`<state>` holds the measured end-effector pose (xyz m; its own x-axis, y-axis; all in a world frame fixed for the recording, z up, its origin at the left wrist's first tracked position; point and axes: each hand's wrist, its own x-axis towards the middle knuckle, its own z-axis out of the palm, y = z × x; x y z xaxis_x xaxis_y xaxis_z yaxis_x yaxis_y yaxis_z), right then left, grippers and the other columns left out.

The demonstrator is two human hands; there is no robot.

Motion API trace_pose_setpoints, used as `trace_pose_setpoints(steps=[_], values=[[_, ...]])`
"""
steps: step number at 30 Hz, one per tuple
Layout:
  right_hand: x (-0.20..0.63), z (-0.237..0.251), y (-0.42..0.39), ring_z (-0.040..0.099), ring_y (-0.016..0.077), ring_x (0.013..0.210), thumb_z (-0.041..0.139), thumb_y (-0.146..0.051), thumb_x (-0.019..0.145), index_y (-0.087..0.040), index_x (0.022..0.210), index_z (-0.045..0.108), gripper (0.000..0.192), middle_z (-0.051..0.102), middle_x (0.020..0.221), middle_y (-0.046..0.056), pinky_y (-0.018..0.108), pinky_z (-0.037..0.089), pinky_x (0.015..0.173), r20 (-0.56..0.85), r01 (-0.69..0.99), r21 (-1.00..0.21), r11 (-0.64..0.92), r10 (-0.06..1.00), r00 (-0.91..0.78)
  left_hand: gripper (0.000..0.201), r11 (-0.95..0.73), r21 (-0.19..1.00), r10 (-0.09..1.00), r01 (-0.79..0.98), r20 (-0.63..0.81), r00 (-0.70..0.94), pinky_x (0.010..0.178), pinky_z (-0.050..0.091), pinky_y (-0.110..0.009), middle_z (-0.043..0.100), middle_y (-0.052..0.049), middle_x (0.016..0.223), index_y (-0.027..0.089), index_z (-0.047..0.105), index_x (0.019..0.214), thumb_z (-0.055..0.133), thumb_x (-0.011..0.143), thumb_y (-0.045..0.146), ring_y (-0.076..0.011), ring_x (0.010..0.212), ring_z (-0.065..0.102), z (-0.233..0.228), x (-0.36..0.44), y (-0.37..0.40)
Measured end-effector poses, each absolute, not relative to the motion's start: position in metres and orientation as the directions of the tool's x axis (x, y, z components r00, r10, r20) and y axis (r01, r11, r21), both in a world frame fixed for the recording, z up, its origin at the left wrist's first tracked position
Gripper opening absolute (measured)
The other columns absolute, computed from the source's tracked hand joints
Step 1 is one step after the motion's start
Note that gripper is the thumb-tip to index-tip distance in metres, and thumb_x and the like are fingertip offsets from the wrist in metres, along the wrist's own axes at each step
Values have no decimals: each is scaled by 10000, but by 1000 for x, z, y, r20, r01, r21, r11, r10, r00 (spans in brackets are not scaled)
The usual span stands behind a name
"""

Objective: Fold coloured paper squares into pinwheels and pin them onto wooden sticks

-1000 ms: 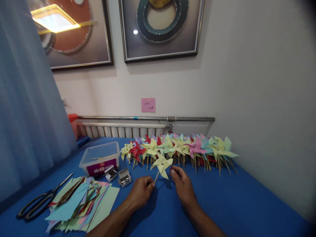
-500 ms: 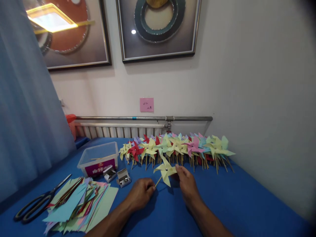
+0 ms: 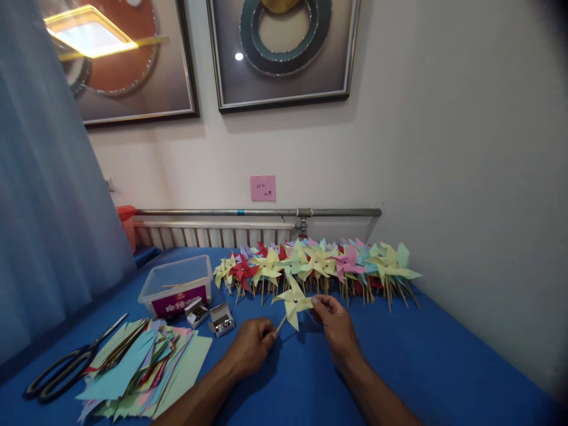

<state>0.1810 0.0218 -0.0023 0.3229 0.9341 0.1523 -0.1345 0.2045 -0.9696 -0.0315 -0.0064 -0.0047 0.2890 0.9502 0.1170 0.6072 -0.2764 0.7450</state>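
A pale yellow paper pinwheel [image 3: 294,303] with a dark pin at its centre is held up in front of me, tilted on a thin wooden stick. My left hand [image 3: 254,346] is closed around the lower end of that stick. At the pinwheel's right side, my right hand [image 3: 333,322] has thumb and fingers together at the tip of one blade. Behind it stand many finished pinwheels [image 3: 317,263] in yellow, red, pink, blue and green, packed in a long row on their sticks.
Left on the blue-covered table [image 3: 426,367] lie a stack of coloured paper [image 3: 128,367] and black-handled scissors [image 3: 73,361]. A clear plastic tub [image 3: 175,275] holds a few sticks. Two small boxes of pins [image 3: 222,320] stand beside it. A blue curtain [image 3: 48,207] hangs at the left.
The pinwheel has shifted slightly up and left and turned a little. My right hand stays at its blade with fingers bent a bit more; my left hand keeps its grip on the stick.
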Motion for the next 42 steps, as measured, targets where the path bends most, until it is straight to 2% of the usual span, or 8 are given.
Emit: trace_pose_setpoints(steps=[4, 7, 14, 26, 32, 39, 42], values=[[182, 1, 18, 555, 161, 530, 751, -640, 667, -196, 608, 646, 460, 644, 573, 19, 260, 384, 482, 79, -83, -991, 106, 958, 277, 180, -281, 743, 951, 607, 132, 279, 645, 326, -259, 593, 11, 710, 162, 632, 762, 509, 861, 249, -145, 691, 517, -6, -33, -5], [183, 1, 17, 550, 163, 503, 762, -649, 658, -191, 591, 651, 476, 658, 561, 33, 252, 356, 449, 74, -62, -994, 94, 962, 263, 175, -282, 745, 950, 605, 131, 282, 647, 332, -257, 603, 8, 721, 161, 638, 772, 514, 855, 252, -146, 695, 518, -8, -32, -4], [185, -4, 22, 598, 190, 594, 761, -580, 665, -204, 641, 689, 384, 663, 588, 17, 289, 442, 569, 173, -23, -982, 189, 937, 303, 175, -282, 743, 950, 607, 127, 286, 651, 331, -254, 598, 10, 715, 164, 640, 770, 511, 856, 244, -141, 690, 504, -8, -32, -6], [183, -4, 22, 599, 183, 670, 784, -473, 646, -214, 765, 674, 306, 653, 697, -5, 302, 483, 664, 176, -112, -968, 222, 931, 321, 183, -280, 735, 949, 617, 114, 295, 638, 322, -256, 593, 11, 706, 160, 645, 784, 506, 861, 250, -140, 684, 503, -6, -32, -6], [181, 2, 19, 602, 190, 626, 766, -560, 680, -233, 711, 641, 351, 621, 629, -9, 316, 502, 646, 165, -108, -972, 211, 929, 332, 193, -277, 724, 950, 632, 109, 292, 654, 331, -258, 603, 8, 720, 160, 645, 788, 505, 867, 266, -142, 698, 507, -8, -33, -4], [184, 3, 18, 616, 199, 636, 700, -731, 673, -220, 583, 602, 528, 664, 657, 27, 319, 487, 637, 110, -107, -980, 166, 907, 407, 194, -271, 722, 953, 636, 107, 285, 648, 332, -259, 593, 17, 714, 163, 644, 779, 508, 868, 268, -137, 693, 505, -10, -32, -4], [184, 1, 20, 618, 200, 632, 689, -693, 698, -221, 689, 670, 472, 683, 663, 23, 314, 472, 619, 103, -98, -984, 151, 918, 383, 189, -263, 727, 954, 634, 99, 282, 646, 335, -258, 601, 13, 716, 162, 645, 784, 509, 868, 263, -139, 695, 515, -9, -32, -4]])
